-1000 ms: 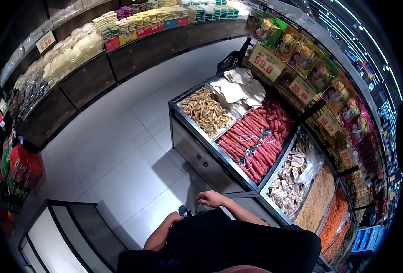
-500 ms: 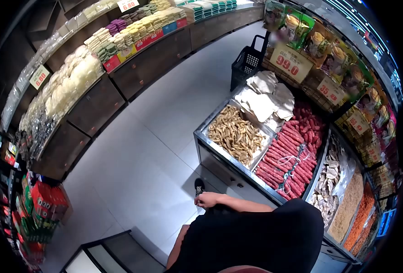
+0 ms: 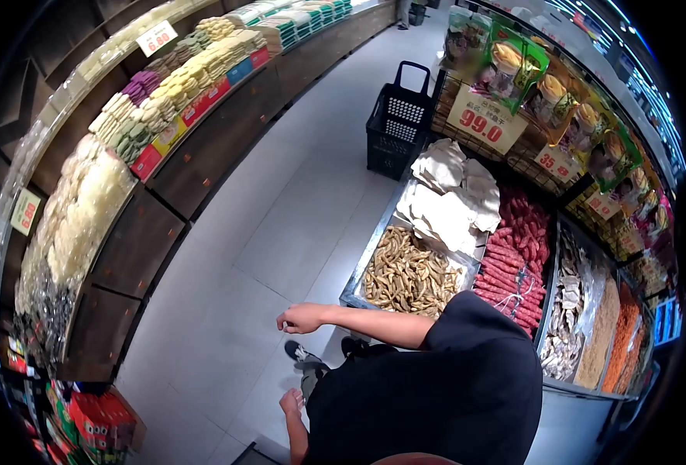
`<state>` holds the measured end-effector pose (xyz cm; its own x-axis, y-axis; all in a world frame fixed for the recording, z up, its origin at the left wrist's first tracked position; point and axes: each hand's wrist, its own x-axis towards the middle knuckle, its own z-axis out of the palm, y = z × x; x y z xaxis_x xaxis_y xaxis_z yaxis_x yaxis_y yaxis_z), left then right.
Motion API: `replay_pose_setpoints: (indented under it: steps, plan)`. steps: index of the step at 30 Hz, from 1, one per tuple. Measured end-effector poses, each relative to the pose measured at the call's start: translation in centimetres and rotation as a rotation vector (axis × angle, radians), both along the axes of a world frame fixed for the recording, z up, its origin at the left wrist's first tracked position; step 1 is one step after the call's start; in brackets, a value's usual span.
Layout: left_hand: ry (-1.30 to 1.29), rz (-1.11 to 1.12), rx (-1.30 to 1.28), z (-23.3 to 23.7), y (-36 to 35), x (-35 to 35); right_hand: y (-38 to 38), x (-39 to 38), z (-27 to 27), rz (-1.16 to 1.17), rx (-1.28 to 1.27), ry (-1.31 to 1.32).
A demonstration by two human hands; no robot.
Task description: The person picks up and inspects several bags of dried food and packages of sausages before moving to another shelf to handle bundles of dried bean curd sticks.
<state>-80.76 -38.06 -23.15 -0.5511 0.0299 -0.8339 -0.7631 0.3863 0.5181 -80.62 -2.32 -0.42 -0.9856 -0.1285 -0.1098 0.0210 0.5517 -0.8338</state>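
My right hand [image 3: 300, 318] reaches out to the left over the grey tiled floor [image 3: 281, 209], fingers loosely curled and holding nothing. It hovers just left of a metal display bin [image 3: 356, 288] filled with dried yellowish-brown pieces [image 3: 409, 275]. My left hand [image 3: 291, 403] hangs low at my side with nothing in it, above the floor near my shoes [image 3: 302, 355]. My black shirt [image 3: 436, 387] hides the lower right of the view.
The bins also hold pale flat dried sheets [image 3: 447, 198], red sausages [image 3: 513, 260] and other dried goods [image 3: 567, 310]. A black shopping basket [image 3: 397, 120] stands on the floor beyond. A 99.0 price sign [image 3: 481, 120] hangs above. Long shelves of packaged goods [image 3: 165, 101] line the left.
The view has swung left and along the aisle. My right hand has moved out from my body to the left, and my left hand has dropped to my side.
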Motion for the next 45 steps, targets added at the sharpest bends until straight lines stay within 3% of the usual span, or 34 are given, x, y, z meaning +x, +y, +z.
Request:
replay_pose_setpoints:
  steps: [3, 7, 11, 20, 24, 29, 38, 41, 45]
  plan:
    - [0.006, -0.175, -0.139, -5.3, -1.6, -2.8, 2.5, -0.5, -1.1, -0.115, -0.062, 0.026]
    - [-0.010, -0.351, -0.161, -4.3, -0.1, -7.4, 6.3, -0.8, -4.9, -0.215, -0.069, -0.012]
    - [-0.008, -0.503, -0.130, -3.1, 3.4, -17.4, 11.1, -2.0, -6.0, -0.530, -0.054, -0.148]
    - [-0.108, -0.772, 0.047, 0.9, 25.8, -44.2, 19.4, -6.9, 0.6, -1.177, -0.040, -0.060]
    - [-0.033, -0.942, 0.093, 2.4, 37.5, -51.0, 19.4, -6.6, 3.9, -1.454, -0.174, 0.036]
    - [-0.012, -1.073, 0.249, 3.3, 49.2, -50.4, 19.5, -4.1, 2.5, -1.701, -0.324, 0.206]
    - [-0.307, -1.488, 0.265, 2.6, 56.7, -40.4, 25.5, 0.1, 3.7, -1.982, -0.498, 0.575]
    - [-0.352, -1.526, 0.214, 1.1, 58.5, -40.8, 29.9, 1.7, 5.0, -1.971, -0.486, 0.696]
    - [-0.245, -1.412, 0.073, -1.5, 61.6, -43.3, 36.6, 3.9, 8.1, -1.945, -0.366, 0.823]
